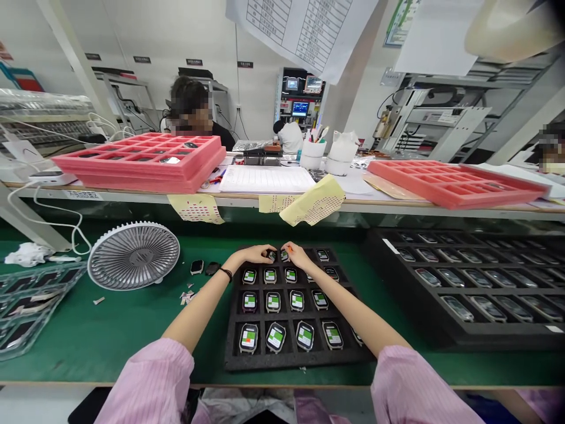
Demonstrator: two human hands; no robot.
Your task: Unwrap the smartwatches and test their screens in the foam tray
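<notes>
A black foam tray (300,360) lies in front of me, its compartments holding strapless smartwatches with lit green-and-white screens, such as this smartwatch (273,301). Both arms reach to the tray's far row. My left hand (256,254) is closed around the edge of a dark smartwatch (272,255) there. Just to its right, the curled fingers of my right hand (297,257) grip another smartwatch (285,255) at its compartment. Fingertips partly cover both watches, and my right forearm hides some of the tray's right side.
Left of the tray are two loose watches (197,267), paper scraps (187,296) and a grey fan (135,257). A larger black tray of watches (459,335) stands right. Pink foam trays (185,176) and papers (267,178) occupy the shelf ahead; people sit beyond.
</notes>
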